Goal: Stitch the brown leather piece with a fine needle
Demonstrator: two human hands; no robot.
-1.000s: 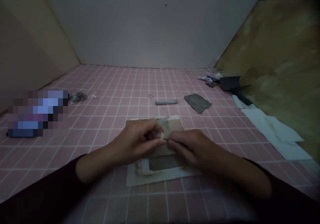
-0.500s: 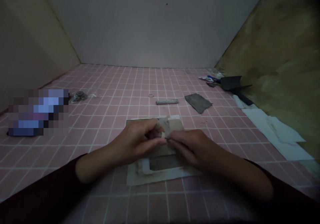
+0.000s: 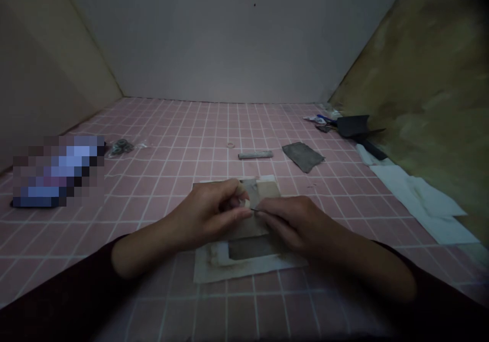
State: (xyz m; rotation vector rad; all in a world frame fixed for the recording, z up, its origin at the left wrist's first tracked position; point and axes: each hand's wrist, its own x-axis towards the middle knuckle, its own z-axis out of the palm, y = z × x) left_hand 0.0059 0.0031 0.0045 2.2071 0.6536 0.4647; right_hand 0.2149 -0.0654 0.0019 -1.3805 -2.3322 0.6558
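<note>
My left hand [image 3: 216,207] is closed in a pinch around a small pale ring [image 3: 247,204], above the middle of the papers. Close against it, my right hand [image 3: 288,220] has thumb and forefinger pressed together on something thin and dark, mostly hidden; its tip reaches the ring. Below both hands lies a stack: a white paper sheet [image 3: 206,273] smudged with brown dust, with dark grey sandpaper-like sheets [image 3: 248,247] and tan pieces [image 3: 267,191] on top. The hands cover part of this stack.
Beyond the stack lie a grey roll [image 3: 255,154], a second pale ring [image 3: 231,145] and a grey sheet [image 3: 303,157]. At right are a black dustpan [image 3: 353,126] and white papers [image 3: 416,199]. A bag of dark rings [image 3: 121,147] and a blurred-out phone-like device [image 3: 59,171] sit left.
My left hand has shifted very slightly left with the pale ring, its fingers tilting a little. The right hand stays almost in place. The things on the table have not moved.
</note>
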